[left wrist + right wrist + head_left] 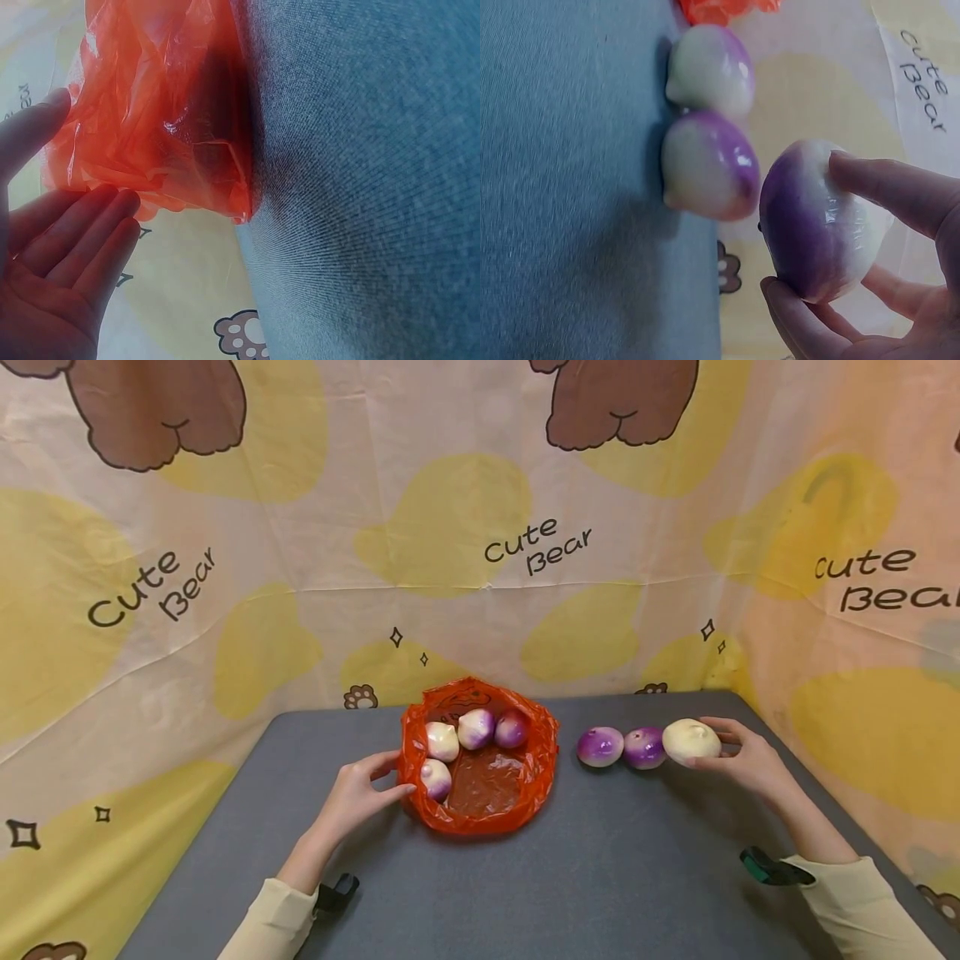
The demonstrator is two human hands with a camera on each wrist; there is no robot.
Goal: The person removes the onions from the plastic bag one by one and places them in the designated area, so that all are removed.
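Note:
With thumb and fingers, my right hand (750,758) grips a purple-and-white turnip (825,225), its pale root end turned toward the head camera. Beside it on the table sit two more turnips, the nearer one (643,748) and the farther one (600,747), close together. An open red plastic bag (480,824) stands at the middle of the table, rim spread wide. Several turnips (476,729) lie inside along its left and back walls. My left hand (366,792) touches the bag's left side, fingers (79,236) nearly straight along the outside and thumb near the rim.
The dark grey table (570,893) reaches back to a printed cloth backdrop (450,527) of bears and yellow patches, which also hangs along both sides. A black strap device (337,892) is at the left wrist, and a similar one (776,868) at the right.

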